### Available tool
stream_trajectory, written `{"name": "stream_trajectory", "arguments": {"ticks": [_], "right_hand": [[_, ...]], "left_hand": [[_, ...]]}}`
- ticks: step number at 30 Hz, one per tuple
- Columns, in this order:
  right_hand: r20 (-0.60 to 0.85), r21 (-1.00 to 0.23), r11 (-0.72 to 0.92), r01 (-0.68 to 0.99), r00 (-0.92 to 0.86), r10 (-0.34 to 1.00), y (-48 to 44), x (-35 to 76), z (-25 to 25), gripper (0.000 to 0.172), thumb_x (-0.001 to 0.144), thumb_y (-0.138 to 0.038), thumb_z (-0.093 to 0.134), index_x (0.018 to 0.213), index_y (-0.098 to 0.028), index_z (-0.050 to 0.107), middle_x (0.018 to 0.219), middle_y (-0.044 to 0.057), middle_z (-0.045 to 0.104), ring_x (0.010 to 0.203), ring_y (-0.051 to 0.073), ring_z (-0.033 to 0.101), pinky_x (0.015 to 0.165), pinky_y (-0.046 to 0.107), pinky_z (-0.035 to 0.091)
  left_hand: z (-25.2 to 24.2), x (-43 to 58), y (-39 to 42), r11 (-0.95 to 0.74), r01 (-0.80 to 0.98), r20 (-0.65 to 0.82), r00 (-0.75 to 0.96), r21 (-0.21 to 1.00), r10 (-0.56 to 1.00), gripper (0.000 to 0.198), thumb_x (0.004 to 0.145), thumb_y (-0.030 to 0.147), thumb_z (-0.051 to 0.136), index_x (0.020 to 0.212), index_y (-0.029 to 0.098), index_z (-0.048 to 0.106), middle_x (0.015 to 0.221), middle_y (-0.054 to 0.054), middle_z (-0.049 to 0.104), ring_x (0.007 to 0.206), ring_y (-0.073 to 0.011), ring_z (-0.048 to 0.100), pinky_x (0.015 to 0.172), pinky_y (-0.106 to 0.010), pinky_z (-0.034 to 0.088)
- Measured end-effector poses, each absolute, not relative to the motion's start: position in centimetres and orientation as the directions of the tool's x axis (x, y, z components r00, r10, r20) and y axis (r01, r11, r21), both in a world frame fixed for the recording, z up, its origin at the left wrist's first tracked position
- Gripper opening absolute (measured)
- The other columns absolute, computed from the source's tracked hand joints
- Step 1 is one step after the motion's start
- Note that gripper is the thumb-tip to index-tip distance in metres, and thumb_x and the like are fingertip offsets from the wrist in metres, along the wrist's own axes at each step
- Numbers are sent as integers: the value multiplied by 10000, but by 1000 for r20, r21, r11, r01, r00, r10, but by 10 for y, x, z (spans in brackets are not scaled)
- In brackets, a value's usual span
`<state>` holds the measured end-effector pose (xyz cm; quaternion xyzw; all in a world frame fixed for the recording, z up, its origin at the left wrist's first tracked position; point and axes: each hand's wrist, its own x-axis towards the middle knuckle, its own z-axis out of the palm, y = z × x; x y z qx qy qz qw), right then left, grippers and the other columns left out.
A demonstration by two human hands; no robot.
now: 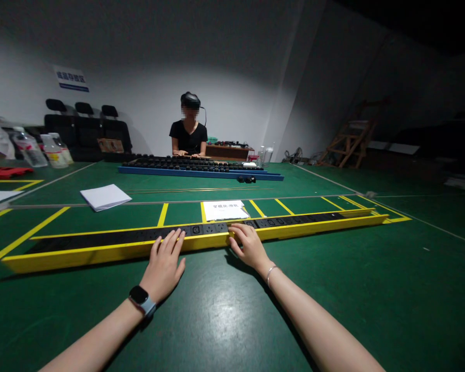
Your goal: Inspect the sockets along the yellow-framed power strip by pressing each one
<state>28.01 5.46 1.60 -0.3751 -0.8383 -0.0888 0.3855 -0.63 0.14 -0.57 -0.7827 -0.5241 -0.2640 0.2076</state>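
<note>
Across the green table lies a long yellow power strip housing (101, 254), slightly slanted, with black socket modules (209, 228) in a row inside its channel. My left hand (163, 268) rests on its front wall left of the middle, fingers stretched out over the edge and thumb apart. At the middle, my right hand (250, 245) has its fingers bent over the front wall's top edge, with the thumb in front, gripping the housing. A printed paper label (225, 211) lies just behind the housing.
Yellow tape lines (163, 214) mark the table. Farther back are a folded white paper (105, 197), thin rods (194, 190) and blue housings (201, 172) with black parts. A person (188, 134) in a headset sits opposite. Bottles (54, 152) stand at left.
</note>
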Motion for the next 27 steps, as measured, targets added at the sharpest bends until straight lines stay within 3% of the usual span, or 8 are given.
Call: {"name": "stream_trajectory", "arguments": {"ticks": [16, 23, 27], "right_hand": [[744, -169, 650, 741, -336, 577, 57, 280, 13, 249, 917, -275, 514, 1141, -206, 598, 1140, 111, 631, 1067, 256, 574, 916, 432, 470], [653, -84, 777, 623, -555, 516, 45, 265, 22, 480, 911, -237, 502, 1387, -222, 440, 1361, 102, 543, 1275, 225, 485, 1075, 442, 394], [606, -81, 792, 605, -601, 521, 43, 262, 23, 487, 915, -242, 505, 1395, -224, 426, 1384, 87, 530, 1301, 203, 465, 1130, 451, 331]], "left_hand": [[-6, -6, 1, -353, 933, 624, 316, -68, 715, 651, 890, 280, 418, 1498, 155, 224, 1480, -144, 423, 1367, -281, 376, 1135, -509, 231], [-5, -6, 1, -349, 934, 625, 320, -80, 712, 645, 889, 271, 415, 1494, 145, 232, 1486, -145, 414, 1372, -280, 369, 1134, -510, 225], [-4, -5, 0, -346, 935, 619, 318, -79, 718, 636, 888, 272, 417, 1487, 137, 250, 1486, -142, 415, 1372, -280, 369, 1134, -507, 227]]}}
